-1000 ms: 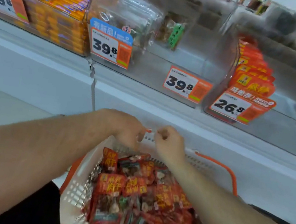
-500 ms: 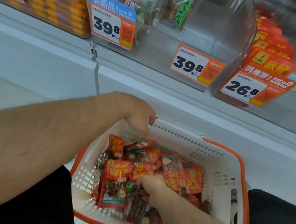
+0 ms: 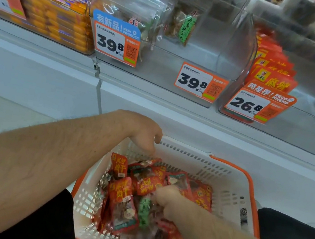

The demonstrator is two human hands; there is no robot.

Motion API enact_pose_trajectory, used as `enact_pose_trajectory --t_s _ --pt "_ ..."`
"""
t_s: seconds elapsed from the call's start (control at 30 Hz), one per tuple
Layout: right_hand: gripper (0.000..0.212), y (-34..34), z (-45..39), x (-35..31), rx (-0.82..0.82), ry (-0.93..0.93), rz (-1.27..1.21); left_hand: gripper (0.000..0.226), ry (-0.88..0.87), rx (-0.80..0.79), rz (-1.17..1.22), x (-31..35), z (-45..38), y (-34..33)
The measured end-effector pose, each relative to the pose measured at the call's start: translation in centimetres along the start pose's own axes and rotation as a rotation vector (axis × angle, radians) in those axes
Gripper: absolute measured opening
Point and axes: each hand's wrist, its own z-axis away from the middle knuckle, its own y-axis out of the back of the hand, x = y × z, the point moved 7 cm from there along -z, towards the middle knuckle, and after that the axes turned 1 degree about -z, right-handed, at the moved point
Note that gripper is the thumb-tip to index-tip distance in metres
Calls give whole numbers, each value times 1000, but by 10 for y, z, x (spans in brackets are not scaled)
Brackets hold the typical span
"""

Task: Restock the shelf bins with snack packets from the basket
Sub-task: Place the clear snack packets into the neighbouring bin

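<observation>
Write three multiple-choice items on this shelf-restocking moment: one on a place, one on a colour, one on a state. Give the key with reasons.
1. Where is the right hand?
A. Down among the snack packets in the basket
B. On the 26.8 price tag
C. Inside the orange-packet bin

2. What colour is the basket's trim?
A. Blue
B. Orange
C. Green

3. How full is the clear bin behind the middle 39.8 tag?
A. Packed to the brim
B. Nearly empty, a packet or so at the back
C. Covered with a lid

Key: 1 A, the hand is buried in the red packets while the left hand rests at the basket's far rim. 2 B, an orange band runs along the white basket's edge. 3 B, mostly bare plastic shows through.
</observation>
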Motion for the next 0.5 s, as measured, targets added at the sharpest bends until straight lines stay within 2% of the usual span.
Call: enact_pose_trajectory --t_s 0.07,0.13,0.23,0.27,0.33,0.4,0.43,0.5 --pt "38 31 9 -18 1 111 203 59 -22 18 23 2 1 5" --pt "34 65 24 -31 29 149 236 58 -48 32 65 4 1 8" --pt "29 100 49 -56 39 237 603 56 -100 55 193 10 3 12" --pt "24 110 58 -63 36 248 649 56 -113 62 246 11 2 13" --pt "8 124 71 -80 22 302 647 61 -134 65 359 16 3 13" --pt "12 133 82 -97 22 381 585 60 -161 74 464 20 6 15" --pt "14 137 88 -106 22 430 515 51 -182 88 509 22 6 17" --pt "18 146 99 -119 14 487 290 17 -234 114 613 22 5 22"
